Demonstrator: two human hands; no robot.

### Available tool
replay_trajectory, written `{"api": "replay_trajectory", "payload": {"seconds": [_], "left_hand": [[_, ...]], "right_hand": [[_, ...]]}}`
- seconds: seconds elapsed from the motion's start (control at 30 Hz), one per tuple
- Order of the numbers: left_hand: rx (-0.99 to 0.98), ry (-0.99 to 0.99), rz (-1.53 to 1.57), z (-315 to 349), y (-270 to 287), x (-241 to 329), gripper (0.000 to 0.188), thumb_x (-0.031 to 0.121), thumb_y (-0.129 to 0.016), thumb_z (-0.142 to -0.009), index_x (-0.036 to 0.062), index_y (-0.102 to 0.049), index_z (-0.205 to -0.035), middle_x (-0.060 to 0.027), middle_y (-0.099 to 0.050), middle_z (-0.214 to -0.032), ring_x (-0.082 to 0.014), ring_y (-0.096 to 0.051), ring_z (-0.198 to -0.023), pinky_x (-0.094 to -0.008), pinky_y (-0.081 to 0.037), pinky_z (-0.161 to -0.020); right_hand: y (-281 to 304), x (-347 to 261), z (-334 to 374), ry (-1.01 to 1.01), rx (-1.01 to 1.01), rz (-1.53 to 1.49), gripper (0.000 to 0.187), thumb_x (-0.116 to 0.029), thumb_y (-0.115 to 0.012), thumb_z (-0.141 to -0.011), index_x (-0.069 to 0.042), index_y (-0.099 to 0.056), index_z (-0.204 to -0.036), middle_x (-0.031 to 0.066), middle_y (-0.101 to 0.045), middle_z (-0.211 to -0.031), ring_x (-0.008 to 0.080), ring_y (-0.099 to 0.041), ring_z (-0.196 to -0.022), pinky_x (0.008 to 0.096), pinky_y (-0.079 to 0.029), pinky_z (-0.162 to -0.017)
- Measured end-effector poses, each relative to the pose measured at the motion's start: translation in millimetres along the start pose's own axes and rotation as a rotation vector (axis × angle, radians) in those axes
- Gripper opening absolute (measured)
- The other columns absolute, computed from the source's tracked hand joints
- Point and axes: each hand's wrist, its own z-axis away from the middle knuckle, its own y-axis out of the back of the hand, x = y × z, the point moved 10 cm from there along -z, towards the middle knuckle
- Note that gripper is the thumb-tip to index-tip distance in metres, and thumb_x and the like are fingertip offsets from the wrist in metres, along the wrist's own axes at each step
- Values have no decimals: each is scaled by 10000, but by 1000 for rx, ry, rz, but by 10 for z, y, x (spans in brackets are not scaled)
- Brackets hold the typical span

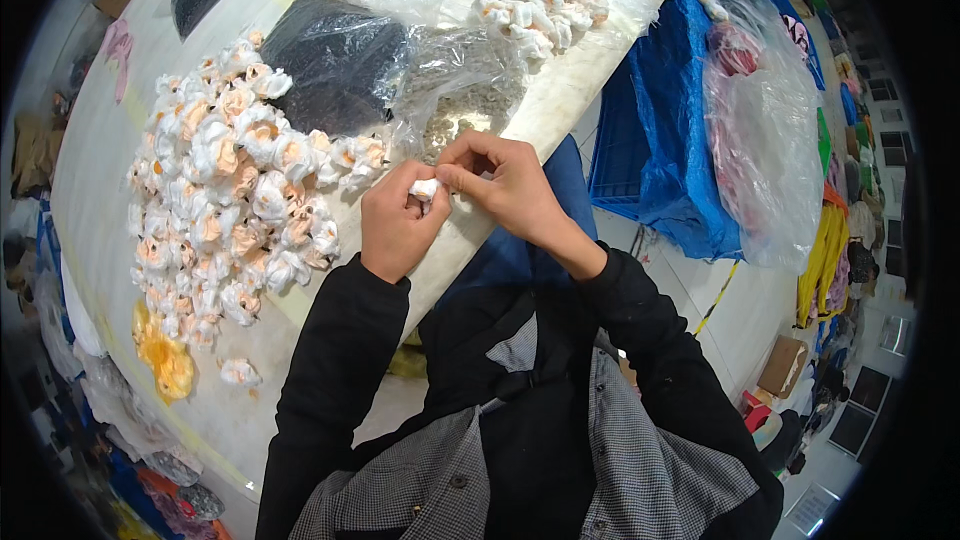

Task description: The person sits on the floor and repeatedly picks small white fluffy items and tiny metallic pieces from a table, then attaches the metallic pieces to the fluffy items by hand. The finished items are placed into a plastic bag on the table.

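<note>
Between the fingers of my left hand point(398, 218) sits a small white fabric flower point(425, 189), its petals gathered in the curled grip. My right hand point(503, 183) is beside it, thumb and forefinger pinched together at the flower's edge; whatever that pinch holds is too small to make out. A big heap of white and peach fabric flowers point(235, 175) lies on the table left of my hands. Just beyond my fingers is a clear plastic bag point(460, 75) with small gold-coloured pieces point(458, 126) showing at its near end.
Black items in plastic wrap point(335, 60) and a second flower pile point(540, 5) occupy the far part of the table point(570, 85). An orange-yellow flower-like piece point(163, 352) lies at the left. Right of the table's edge stands a blue crate point(615, 155) lined with blue sheeting.
</note>
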Motion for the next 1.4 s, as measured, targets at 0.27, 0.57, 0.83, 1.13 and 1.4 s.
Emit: {"api": "replay_trajectory", "payload": {"seconds": [0.27,0.57,0.83,1.13,1.4], "left_hand": [[103,64,16,23,68,-98,160,108,-771,-863,10,-650,-899,-80,-600,-692,-118,-550,-530,-307,-440,-518],[132,42,-32,23,124,-114,151,76,-776,-845,-7,-656,-881,-87,-599,-689,-117,-555,-529,-297,-453,-518],[128,11,-36,7,136,-42,147,68,-770,-832,-10,-659,-889,-112,-616,-723,-162,-572,-541,-305,-457,-518],[126,-84,-50,8,124,83,143,52,-769,-820,0,-688,-926,-103,-645,-793,-193,-603,-585,-302,-462,-497],[117,-171,-60,26,97,170,150,40,-771,-827,9,-703,-956,-82,-618,-796,-174,-604,-606,-290,-469,-498]], "right_hand": [[115,-395,-196,436,214,592,159,-101,-781,-854,-41,-701,-978,97,-654,-862,301,-617,-834,388,-523,-747],[-198,-253,-359,513,164,835,111,-140,-731,-871,-53,-662,-878,103,-619,-906,329,-593,-943,420,-527,-820],[106,-240,-290,341,175,538,110,-119,-736,-916,-22,-718,-965,90,-679,-871,242,-631,-822,357,-532,-742],[-120,66,18,-121,-152,-342,174,-132,-687,-1027,28,-742,-1069,23,-736,-887,61,-604,-765,242,-504,-702],[-110,33,9,-163,-209,-320,154,-127,-700,-1012,14,-745,-1054,20,-733,-859,65,-609,-764,242,-502,-702]]}}
